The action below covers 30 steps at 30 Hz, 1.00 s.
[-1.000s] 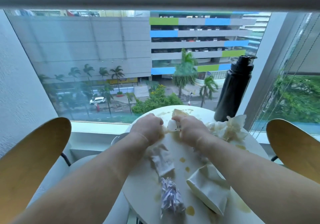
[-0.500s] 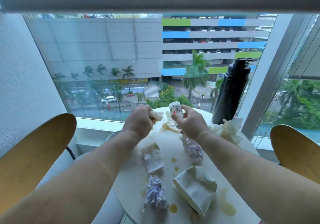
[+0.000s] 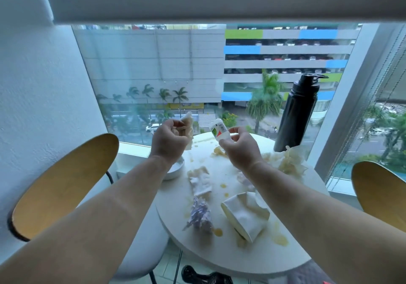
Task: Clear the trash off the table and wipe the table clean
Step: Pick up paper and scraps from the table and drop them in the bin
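Both grips raised off tabletop [image 3: 219, 254] since earlier: left grip [image 3: 170, 139] clenched round crumpled tissue [image 3: 187, 125], right grip [image 3: 240, 150] pinching small white bottle [image 3: 218, 132], above far edge. Purple wrapper [image 3: 200, 216], yellow spills [image 3: 217, 232] lie on tabletop.

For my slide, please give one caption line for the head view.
Left hand grips a crumpled tissue, right hand pinches a small white bottle above the stained round table.

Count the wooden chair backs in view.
2. The left chair back stands left of the table. The right chair back is right of the table, cut off by the picture's edge. Others could sit out of frame.
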Available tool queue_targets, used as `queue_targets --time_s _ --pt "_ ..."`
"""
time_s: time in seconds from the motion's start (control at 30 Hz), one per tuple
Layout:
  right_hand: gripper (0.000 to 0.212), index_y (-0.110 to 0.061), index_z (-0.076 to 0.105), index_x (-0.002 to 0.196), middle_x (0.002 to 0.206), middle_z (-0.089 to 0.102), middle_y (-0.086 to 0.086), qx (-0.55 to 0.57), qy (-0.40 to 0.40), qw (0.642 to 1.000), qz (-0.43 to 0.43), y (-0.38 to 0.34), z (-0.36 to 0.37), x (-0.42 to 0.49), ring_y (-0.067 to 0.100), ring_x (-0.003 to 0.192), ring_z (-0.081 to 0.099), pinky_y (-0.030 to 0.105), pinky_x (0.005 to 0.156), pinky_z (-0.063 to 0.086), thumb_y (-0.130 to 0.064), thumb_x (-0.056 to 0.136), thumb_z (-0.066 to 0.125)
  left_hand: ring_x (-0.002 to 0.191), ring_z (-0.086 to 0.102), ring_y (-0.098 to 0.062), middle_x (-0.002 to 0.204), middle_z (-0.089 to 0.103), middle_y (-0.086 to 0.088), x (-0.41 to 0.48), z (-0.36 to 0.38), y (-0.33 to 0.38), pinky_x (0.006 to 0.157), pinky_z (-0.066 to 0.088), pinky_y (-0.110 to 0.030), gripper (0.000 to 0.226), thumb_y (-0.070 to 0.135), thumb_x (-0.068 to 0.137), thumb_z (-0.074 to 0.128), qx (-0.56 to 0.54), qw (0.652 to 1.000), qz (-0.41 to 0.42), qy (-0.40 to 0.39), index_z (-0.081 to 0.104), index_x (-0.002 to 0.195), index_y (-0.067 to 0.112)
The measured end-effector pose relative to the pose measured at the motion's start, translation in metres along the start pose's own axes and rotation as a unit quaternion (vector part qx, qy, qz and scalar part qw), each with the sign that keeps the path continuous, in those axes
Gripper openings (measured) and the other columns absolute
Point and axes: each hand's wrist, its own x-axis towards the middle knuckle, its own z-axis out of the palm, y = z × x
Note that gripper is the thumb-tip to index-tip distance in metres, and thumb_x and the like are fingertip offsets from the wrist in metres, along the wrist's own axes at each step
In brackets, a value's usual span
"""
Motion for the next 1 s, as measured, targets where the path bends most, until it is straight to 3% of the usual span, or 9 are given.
queue_targets --time_s 0.1,0.23,0.37,0.43,0.5,0.6,0.7,0.8,1.0 --pt "0.031 -0.022 0.064 0.113 0.09 0.075 0.0 -0.002 -0.002 1.0 -0.008 -0.01 0.012 -0.014 0.024 0.082 0.074 0.04 0.077 0.06 -0.032 0.084 0.07 0.082 0.072 -0.017 0.083 0.078 0.004 -0.009 -0.026 -0.001 0.088 0.062 -0.039 0.028 0.01 0.067 0.055 -0.012 1.0 0.022 0.005 0.069 0.089 0.023" --pt "0.03 -0.02 0.065 0.115 0.092 0.074 -0.004 -0.017 0.0 0.999 -0.04 -0.037 0.035 -0.039 0.017 0.083 0.069 0.029 0.075 0.052 -0.032 0.089 0.072 0.08 0.069 -0.016 0.08 0.075 0.01 -0.019 -0.07 -0.007 0.083 0.063 -0.038 0.027 -0.001 0.079 0.062 0.039 0.997 0.049 0.053 0.071 0.093 0.021" --pt "0.031 -0.017 0.068 0.117 0.095 0.071 -0.004 -0.006 0.006 0.998 -0.056 -0.065 0.077 -0.074 0.014 0.085 0.065 0.02 0.07 0.045 -0.033 0.09 0.074 0.079 0.075 -0.022 0.079 0.078 0.008 -0.03 -0.129 -0.031 0.076 0.065 -0.043 0.02 0.017 0.074 0.076 0.038 0.997 0.039 0.059 0.073 0.088 0.031" --pt "0.03 -0.016 0.069 0.116 0.094 0.07 -0.005 -0.004 0.004 0.998 -0.062 -0.078 0.102 -0.094 0.013 0.084 0.063 0.012 0.065 0.04 -0.032 0.091 0.073 0.076 0.073 -0.021 0.077 0.077 0.008 -0.036 -0.162 -0.043 0.074 0.063 -0.037 0.02 0.014 0.077 0.079 0.042 0.997 0.03 0.065 0.074 0.084 0.033" --pt "0.03 -0.016 0.07 0.117 0.095 0.071 -0.005 -0.004 -0.002 0.998 -0.062 -0.09 0.128 -0.117 0.014 0.086 0.064 0.015 0.066 0.042 -0.032 0.091 0.072 0.075 0.07 -0.019 0.077 0.076 0.008 -0.045 -0.194 -0.055 0.073 0.06 -0.034 0.024 0.009 0.079 0.079 0.045 0.996 0.023 0.07 0.074 0.079 0.032" --pt "0.035 -0.015 0.072 0.12 0.098 0.074 -0.003 -0.001 -0.012 0.998 -0.062 -0.1 0.166 -0.149 0.015 0.088 0.068 0.022 0.07 0.046 -0.034 0.09 0.072 0.085 0.076 -0.024 0.083 0.079 0.007 -0.062 -0.235 -0.074 0.081 0.065 -0.047 0.018 0.014 0.075 0.079 0.03 0.997 -0.009 0.072 0.077 0.086 0.029" --pt "0.033 -0.016 0.071 0.12 0.098 0.074 -0.003 -0.003 -0.032 0.998 -0.054 -0.106 0.196 -0.177 0.014 0.087 0.068 0.01 0.063 0.043 -0.033 0.092 0.071 0.088 0.076 -0.025 0.086 0.079 0.006 -0.08 -0.269 -0.095 0.081 0.065 -0.05 0.022 0.019 0.073 0.077 0.027 0.996 -0.034 0.073 0.078 0.091 0.03" --pt "0.031 -0.016 0.075 0.114 0.093 0.076 -0.004 -0.016 -0.039 0.997 -0.057 -0.109 0.221 -0.197 0.015 0.084 0.069 0.02 0.066 0.046 -0.035 0.09 0.072 0.09 0.076 -0.03 0.089 0.077 0.002 -0.094 -0.297 -0.114 0.078 0.065 -0.053 0.03 0.023 0.066 0.077 0.01 0.996 -0.058 0.069 0.073 0.094 0.035" --pt "0.035 -0.019 0.071 0.119 0.095 0.074 -0.009 -0.027 -0.097 0.994 -0.053 -0.094 0.261 -0.224 0.011 0.08 0.069 0.022 0.062 0.048 -0.039 0.091 0.07 0.083 0.074 -0.027 0.084 0.077 0.003 -0.128 -0.324 -0.162 0.076 0.064 -0.049 0.034 0.032 0.065 0.08 0.063 0.986 -0.118 0.099 0.072 0.097 0.026"
